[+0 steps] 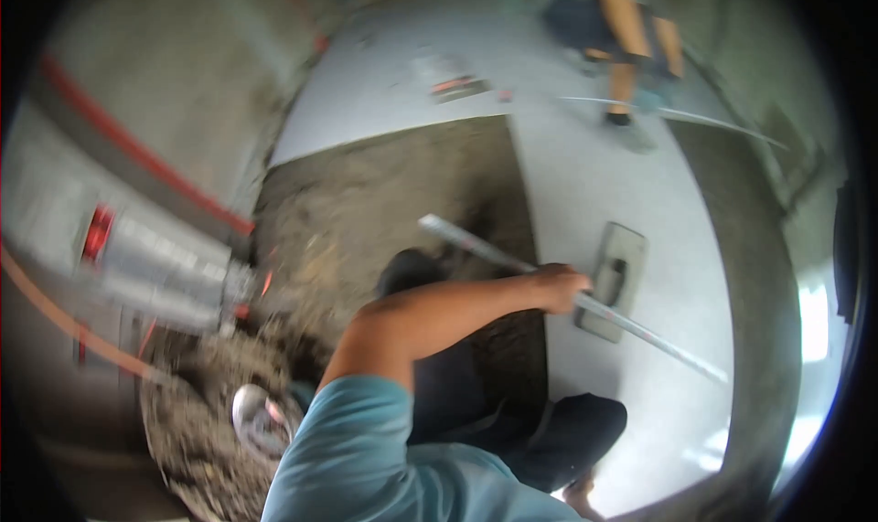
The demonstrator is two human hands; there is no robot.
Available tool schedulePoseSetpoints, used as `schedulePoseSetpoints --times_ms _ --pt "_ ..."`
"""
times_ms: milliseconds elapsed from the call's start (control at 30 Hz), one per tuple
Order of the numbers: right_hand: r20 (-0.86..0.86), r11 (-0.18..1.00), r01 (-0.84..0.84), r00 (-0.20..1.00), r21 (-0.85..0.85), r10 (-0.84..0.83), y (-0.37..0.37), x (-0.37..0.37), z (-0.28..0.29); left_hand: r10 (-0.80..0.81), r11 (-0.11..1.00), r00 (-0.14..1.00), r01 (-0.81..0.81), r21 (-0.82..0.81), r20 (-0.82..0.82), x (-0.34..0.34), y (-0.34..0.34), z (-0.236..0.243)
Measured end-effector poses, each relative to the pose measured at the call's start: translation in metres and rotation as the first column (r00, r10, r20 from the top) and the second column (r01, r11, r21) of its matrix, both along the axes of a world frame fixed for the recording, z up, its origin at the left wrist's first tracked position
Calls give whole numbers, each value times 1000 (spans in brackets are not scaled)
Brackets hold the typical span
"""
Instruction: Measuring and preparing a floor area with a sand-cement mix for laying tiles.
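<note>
My left hand [556,289] reaches across from the lower left, its fingers closed around a long, slim metal straightedge [658,342]. The bar slants from above the bare ground on the left to over the pale tiles [585,184] on the right. Just beyond my hand, partly under the bar, a grey rectangular float [626,248] with a dark handle lies on the tiles. My right hand does not show; a patch of skin below my dark-trousered knee [594,421] is too unclear to name.
Rough brown mortar [393,175] lies between the tiles and the left wall. A grey machine or box with red parts [165,266] stands left, near a round metal container [261,421]. Another person's leg [622,83] is at the far right, by a thin pale strip [722,122].
</note>
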State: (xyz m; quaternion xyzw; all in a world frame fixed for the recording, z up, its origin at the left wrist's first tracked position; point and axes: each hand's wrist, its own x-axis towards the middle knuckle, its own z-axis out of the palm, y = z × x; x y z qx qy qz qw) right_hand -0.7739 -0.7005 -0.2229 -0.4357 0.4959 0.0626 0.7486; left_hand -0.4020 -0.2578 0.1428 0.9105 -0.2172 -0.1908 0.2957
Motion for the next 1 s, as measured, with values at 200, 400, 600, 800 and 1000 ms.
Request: schedulePoseSetpoints --times_ms 200,400,600,800,1000 --pt "-195 982 -38 981 -186 1 4 1 -12 49 998 997 -47 -28 57 -24 11 -63" --pt "-289 974 -60 957 -220 -6 18 7 63 -39 997 981 26 -67 -192 -1 -42 -95" --pt "-325 987 -40 946 -153 -12 34 11 70 -135 982 990 127 -137 -50 8 -120 -125" --pt "-302 988 -54 953 -143 8 34 1 66 -189 974 979 177 143 74 -12 -220 -100" --pt "-294 987 -63 956 -145 18 26 7 68 -212 977 941 209 41 265 -20 -258 -124"
